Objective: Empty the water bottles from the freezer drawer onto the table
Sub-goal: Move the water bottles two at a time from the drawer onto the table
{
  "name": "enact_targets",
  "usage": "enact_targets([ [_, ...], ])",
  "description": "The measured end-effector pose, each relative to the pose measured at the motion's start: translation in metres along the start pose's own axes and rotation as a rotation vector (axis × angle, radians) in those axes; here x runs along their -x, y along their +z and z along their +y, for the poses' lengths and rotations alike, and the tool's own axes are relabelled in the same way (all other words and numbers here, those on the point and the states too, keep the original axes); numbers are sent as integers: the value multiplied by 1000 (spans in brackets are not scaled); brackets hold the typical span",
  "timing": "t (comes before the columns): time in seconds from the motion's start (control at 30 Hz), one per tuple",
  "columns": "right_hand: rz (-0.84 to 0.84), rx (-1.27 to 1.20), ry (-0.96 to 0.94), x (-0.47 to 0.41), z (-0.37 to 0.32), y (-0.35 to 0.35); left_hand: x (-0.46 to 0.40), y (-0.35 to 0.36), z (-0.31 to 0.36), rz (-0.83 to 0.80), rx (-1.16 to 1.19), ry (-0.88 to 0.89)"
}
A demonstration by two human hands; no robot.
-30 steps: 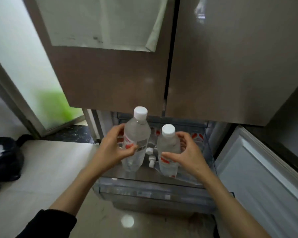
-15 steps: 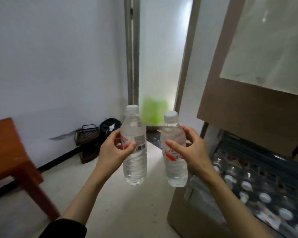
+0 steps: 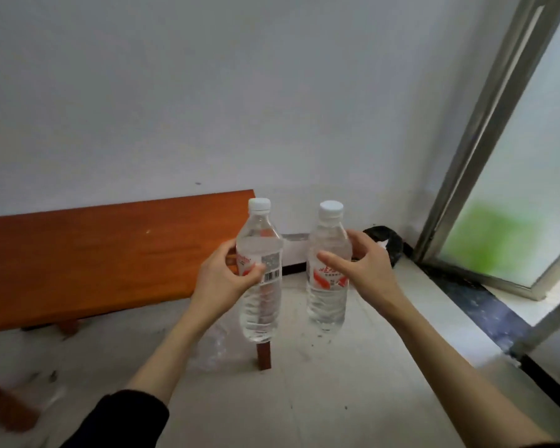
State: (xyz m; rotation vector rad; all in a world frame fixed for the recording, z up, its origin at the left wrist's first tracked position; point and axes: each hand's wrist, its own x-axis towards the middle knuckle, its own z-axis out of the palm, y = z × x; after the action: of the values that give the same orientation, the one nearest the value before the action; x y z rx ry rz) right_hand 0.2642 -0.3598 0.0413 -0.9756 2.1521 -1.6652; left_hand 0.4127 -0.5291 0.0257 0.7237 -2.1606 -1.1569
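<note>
I hold two clear water bottles with white caps and red-and-white labels, both upright in the air. My left hand (image 3: pixel 222 279) grips the left bottle (image 3: pixel 260 305) around its label. My right hand (image 3: pixel 366 273) grips the right bottle (image 3: pixel 328 299) the same way. An orange-brown wooden table (image 3: pixel 88 257) stands to the left against the wall, its right end just behind the left bottle. One table leg (image 3: pixel 264 354) shows under that bottle. The freezer drawer is out of view.
A white wall fills the background. A frosted sliding door with a metal frame (image 3: pixel 479 134) is at the right, above a dark threshold (image 3: pixel 472 299). A black bag (image 3: pixel 387 242) lies in the corner. Crumpled clear plastic (image 3: pixel 212 345) lies on the pale floor under the table.
The view has swung left, away from the fridge and its drawer toward the wooden table. Both hands still hold the bottles lifted from the drawer, and the table is now much closer.
</note>
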Motion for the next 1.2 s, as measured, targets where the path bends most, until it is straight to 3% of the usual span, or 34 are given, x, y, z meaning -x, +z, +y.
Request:
enact_targets([
  [0.23,-147,60,7,-116,14,116,-82,-70,-93,134,-28,-182],
  [0.67,-282,205,65,-337,72,283,-287,-131,-243,85,-307,-348],
  [0.93,-342,304,168,-425,100,360,-385,-150,-326,-176,-232,-332],
  [1.2,-368,256,265,-485,120,424,-461,-153,-383,-310,-80,-343],
])
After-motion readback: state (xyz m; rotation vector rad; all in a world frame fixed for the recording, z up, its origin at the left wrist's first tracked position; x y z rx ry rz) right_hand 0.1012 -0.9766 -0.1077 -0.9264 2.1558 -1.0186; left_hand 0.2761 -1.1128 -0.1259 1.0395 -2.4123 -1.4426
